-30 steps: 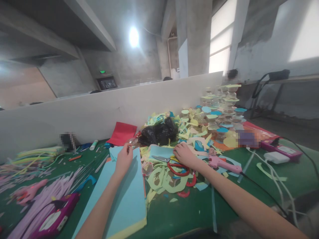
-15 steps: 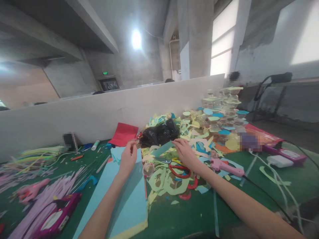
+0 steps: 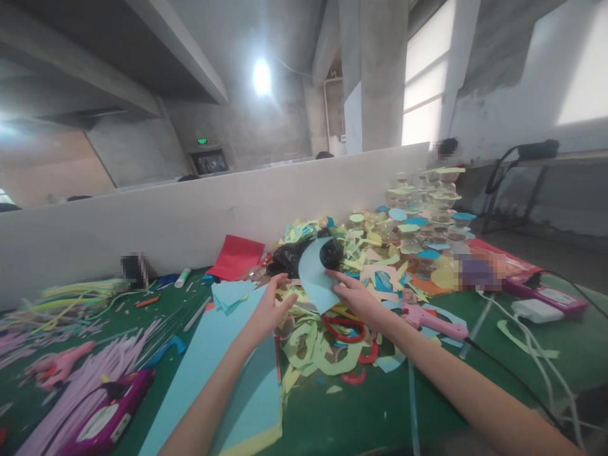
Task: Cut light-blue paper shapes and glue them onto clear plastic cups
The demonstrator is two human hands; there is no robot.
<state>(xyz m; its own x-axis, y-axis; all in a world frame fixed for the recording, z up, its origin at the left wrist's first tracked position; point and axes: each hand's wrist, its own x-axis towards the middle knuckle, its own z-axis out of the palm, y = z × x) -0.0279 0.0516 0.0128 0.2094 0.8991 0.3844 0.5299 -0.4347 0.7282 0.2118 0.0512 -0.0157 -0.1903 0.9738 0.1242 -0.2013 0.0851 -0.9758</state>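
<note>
A light blue paper offcut point(image 3: 311, 273) with a rounded notch cut from its edge stands upright over the scrap pile, pinched at its lower right by my right hand point(image 3: 363, 301). My left hand point(image 3: 272, 309) is just left of it, fingers apart and holding nothing. Below my left forearm lies a stack of light blue paper sheets point(image 3: 237, 386), with small blue pieces point(image 3: 230, 295) at its top edge. Scissors with red handles point(image 3: 346, 334) rest among green and yellow paper scraps point(image 3: 308, 345) under my right hand; their blades are hidden.
Behind the offcut sits a black plastic bag point(image 3: 285, 259). To the right are a pink glue gun point(image 3: 434, 322), white cables and clear cups point(image 3: 411, 239) with paper discs. On the left lie lilac strips point(image 3: 107, 373) and a magenta device point(image 3: 111, 408). A white partition point(image 3: 190, 215) runs behind.
The blue paper offcut has turned from nearly edge-on to face me, standing taller. My left hand has moved right and lower, its fingers spreading. My right hand stays close to where it was.
</note>
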